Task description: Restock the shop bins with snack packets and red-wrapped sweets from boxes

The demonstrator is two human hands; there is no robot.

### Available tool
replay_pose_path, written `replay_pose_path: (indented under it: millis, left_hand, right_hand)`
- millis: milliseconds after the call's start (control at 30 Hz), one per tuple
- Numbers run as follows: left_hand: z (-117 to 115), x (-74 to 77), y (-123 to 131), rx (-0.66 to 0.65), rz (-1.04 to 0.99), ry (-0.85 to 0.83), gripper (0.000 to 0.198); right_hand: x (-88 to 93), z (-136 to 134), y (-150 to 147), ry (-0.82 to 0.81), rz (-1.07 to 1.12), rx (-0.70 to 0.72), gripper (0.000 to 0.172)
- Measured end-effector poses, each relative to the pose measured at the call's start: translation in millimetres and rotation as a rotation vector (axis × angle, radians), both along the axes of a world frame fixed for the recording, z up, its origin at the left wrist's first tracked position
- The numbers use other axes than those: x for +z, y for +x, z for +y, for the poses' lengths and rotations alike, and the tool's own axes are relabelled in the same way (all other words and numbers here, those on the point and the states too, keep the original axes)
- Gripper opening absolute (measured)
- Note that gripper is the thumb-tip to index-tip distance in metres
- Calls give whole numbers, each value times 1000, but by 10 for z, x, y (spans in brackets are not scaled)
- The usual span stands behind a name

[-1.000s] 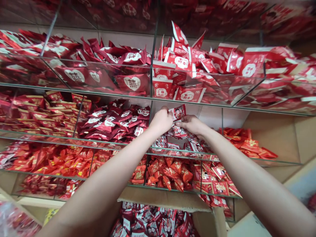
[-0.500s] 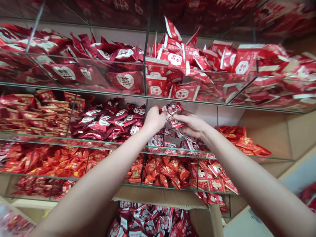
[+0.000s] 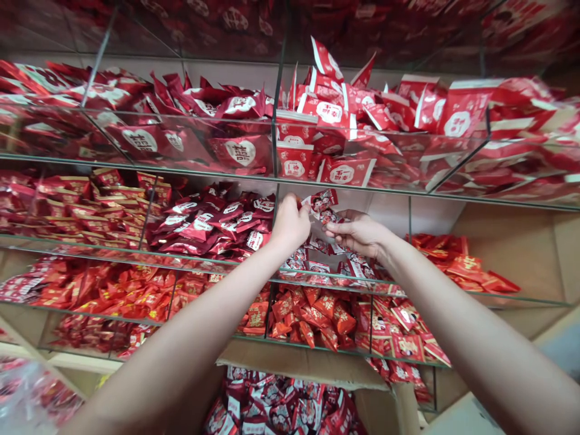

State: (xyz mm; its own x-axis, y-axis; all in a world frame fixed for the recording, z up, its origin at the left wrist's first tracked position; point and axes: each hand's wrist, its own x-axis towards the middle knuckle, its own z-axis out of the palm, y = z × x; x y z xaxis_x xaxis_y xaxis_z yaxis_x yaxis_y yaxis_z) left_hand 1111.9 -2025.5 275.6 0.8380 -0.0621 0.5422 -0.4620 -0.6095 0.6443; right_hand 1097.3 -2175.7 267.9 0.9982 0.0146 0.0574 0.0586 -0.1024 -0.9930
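My left hand (image 3: 292,225) reaches into the middle shelf, its fingers closed at the edge of a small red-and-white candy packet (image 3: 325,199) printed with cartoon figures. Opposite it, my right hand (image 3: 360,234) has thumb and fingers pinched at the lower edge of a second packet of the same print, which partly overlaps the first. The fingers hide some of both packets. Below my hands, more such packets (image 3: 296,260) lie loosely in the same glass compartment, with part of its floor showing between them.
Glass dividers and front strips (image 3: 203,168) edge the shelves. Dark red packets (image 3: 203,220) fill the compartment to the left; orange-red ones (image 3: 457,263) lie to the right. Larger red-and-white bags (image 3: 335,112) stand above. Below sits an open cardboard box (image 3: 308,359) of similar packets.
The view has shifted slightly, so the shelves sit further right. My right hand has moved a little lower, and the packets between my hands now lie spread apart.
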Motion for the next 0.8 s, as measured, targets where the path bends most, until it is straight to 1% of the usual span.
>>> replay_pose_path:
  millis: [67,133,167,200,367,400,500,600,733,767,800]
  left_hand:
    - [10,0,-20,17,-93,-6,8]
    - [14,-15,-27,-4,-125,-41,7]
    - [14,-26,-27,-16,-138,-52,7]
    - [13,-38,-27,-23,-155,-61,6]
    - [15,-82,-32,-36,-235,-36,7]
    - [17,-85,-35,-42,-237,-24,7]
    - [25,-87,-49,-65,-230,3,7]
    - [27,-85,-62,-88,-213,14,8]
    - [21,-91,-63,-100,-158,3,10]
    - [18,-96,-59,-101,-141,0,10]
    - [13,-103,-53,-103,-121,-1,9]
  right_hand:
    - [-41,-3,16,-339,2,-59,29]
    - [-88,-2,27,-646,26,-38,33]
    - [-109,0,31,-742,42,-21,34]
    - [-125,2,34,-802,57,-17,35]
    - [-127,20,35,-1074,107,-78,51]
    - [-116,30,30,-1122,122,-81,50]
    - [-84,69,6,-1242,150,-70,41]
    - [-74,105,-10,-1307,147,-64,32]
    - [-94,75,19,-1299,134,-81,18]
    - [-98,54,32,-1280,120,-109,19]
    - [-99,33,44,-1257,97,-147,24]
